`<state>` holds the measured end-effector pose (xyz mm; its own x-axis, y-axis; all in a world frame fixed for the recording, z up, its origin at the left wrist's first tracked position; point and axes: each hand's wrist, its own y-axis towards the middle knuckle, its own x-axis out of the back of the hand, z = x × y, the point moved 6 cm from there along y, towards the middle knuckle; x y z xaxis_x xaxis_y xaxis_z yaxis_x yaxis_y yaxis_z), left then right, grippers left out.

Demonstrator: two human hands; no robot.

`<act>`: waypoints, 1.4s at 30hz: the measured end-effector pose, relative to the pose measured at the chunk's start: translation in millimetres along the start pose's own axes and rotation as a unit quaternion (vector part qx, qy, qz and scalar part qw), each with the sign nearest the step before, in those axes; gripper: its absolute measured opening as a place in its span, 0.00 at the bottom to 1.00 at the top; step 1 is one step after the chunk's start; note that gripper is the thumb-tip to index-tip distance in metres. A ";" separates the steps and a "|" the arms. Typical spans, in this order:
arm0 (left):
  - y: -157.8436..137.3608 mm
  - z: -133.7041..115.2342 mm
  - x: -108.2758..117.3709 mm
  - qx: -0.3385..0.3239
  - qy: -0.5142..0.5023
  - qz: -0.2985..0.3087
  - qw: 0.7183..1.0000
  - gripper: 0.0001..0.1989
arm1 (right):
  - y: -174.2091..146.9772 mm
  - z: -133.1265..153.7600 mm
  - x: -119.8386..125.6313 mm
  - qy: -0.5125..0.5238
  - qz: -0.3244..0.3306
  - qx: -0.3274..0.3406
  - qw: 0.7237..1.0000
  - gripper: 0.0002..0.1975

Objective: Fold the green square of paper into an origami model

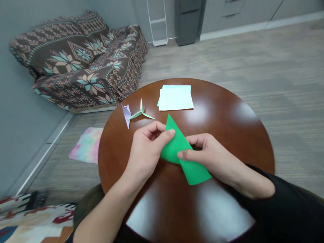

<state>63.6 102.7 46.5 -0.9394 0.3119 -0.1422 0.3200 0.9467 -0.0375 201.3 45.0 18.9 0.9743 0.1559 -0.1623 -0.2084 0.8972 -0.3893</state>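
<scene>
Currently both hands are on a green paper [186, 153], folded into a long pointed shape, lying near the middle of the round wooden table [240, 135]. Left hand [146, 150] comes in from the near-left, bare forearm, thumb and fingers pinching the paper's upper left edge. Right hand [210, 157] comes in from the near-right in a black sleeve [286, 206], thumb pressed on the paper's middle, fingers curled behind it. Beyond the hands: small lilac folded paper [126, 114], pale green folded piece [140, 113] just beside it, then a stack of white sheets [175, 98] near the far edge. Table's right side is bare. Patterned cushion [81, 57] on the floor far left.
</scene>
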 end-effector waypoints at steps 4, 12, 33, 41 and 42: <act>-1.0 -0.9 -9.1 0.035 0.067 0.072 0.995 0.07 | 1.4 4.7 2.4 -0.021 0.005 0.030 0.999 0.10; 1.2 3.1 -2.0 0.031 0.044 0.040 0.998 0.07 | -1.4 20.1 11.8 -0.033 -0.044 0.080 0.995 0.10; -3.0 4.4 -7.1 0.061 -0.006 0.078 0.995 0.06 | -10.9 31.6 21.8 -0.045 -0.050 0.113 0.991 0.08; -5.2 -20.9 6.7 -0.106 0.126 -0.084 0.983 0.08 | -21.4 45.1 31.7 -0.174 -0.196 0.244 0.934 0.09; -8.0 -26.0 6.2 -0.130 0.153 -0.106 0.974 0.08 | -28.1 50.2 32.9 -0.221 -0.254 0.296 0.894 0.07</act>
<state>52.0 99.2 71.7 -0.9865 0.0784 0.1439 0.1096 0.9686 0.2232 243.5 45.6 70.0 0.8960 -0.3035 0.3242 0.2245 0.9394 0.2592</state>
